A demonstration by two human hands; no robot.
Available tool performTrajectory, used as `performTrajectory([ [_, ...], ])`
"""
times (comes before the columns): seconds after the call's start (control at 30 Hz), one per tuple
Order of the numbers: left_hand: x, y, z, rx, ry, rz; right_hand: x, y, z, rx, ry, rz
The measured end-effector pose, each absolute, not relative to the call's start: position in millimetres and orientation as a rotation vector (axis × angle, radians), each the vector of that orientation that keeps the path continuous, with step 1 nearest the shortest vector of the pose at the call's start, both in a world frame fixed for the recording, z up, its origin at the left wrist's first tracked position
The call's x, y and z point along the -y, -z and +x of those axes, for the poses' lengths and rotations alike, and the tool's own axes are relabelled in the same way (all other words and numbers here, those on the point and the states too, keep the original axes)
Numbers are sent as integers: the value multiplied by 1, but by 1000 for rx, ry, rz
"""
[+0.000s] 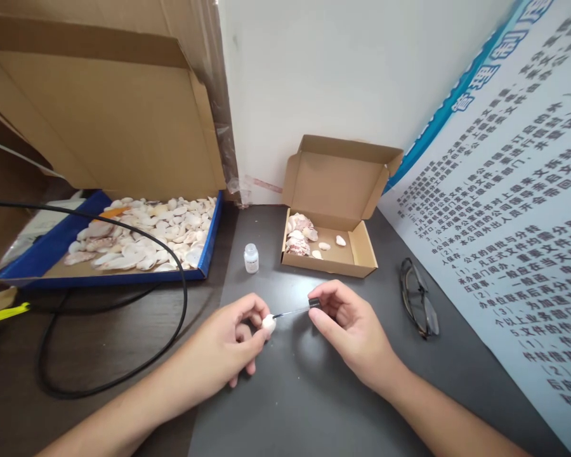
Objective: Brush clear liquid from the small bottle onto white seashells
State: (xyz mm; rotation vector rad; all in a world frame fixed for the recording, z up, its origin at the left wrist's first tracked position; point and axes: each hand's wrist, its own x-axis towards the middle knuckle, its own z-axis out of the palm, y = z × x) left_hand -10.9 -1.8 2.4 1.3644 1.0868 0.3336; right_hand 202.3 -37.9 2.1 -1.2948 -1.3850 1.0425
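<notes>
From my remote view, a blue-sided cardboard tray (214, 222) of pale seashells (171, 222) sits far left, behind a looped black cable (186, 298). Next, a small clear bottle (251, 260) stands uncapped on the dark desk (285, 406); its label is too small for me to read. Nearer, the left hand (240, 330) pinches a small rounded white shell (268, 324) between thumb and fingers. I judge it light, stiff, smooth and perhaps brittle, best held lightly by its edges. A thin applicator with a black cap (292, 311) reaches its dark tip to the shell; the right hand (349, 330) grips the cap, the sensible hold, since the stem looks slender. Beyond lies an open brown cardboard box (330, 260) with several shells, then dark-framed glasses (416, 298). Far right, a blue-and-white poster (518, 209) carries Chinese text; I read 管理制 in its heading.
</notes>
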Motion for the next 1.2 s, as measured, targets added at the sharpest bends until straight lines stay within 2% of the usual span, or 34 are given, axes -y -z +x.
performTrajectory([
  [0.53,1,0,-13,-993,-418,1287,40,-7,203,1439,-976,-1283],
  [1.2,1,-5,-13,-1030,-349,1387,42,-8,204,1538,-957,-1344],
])
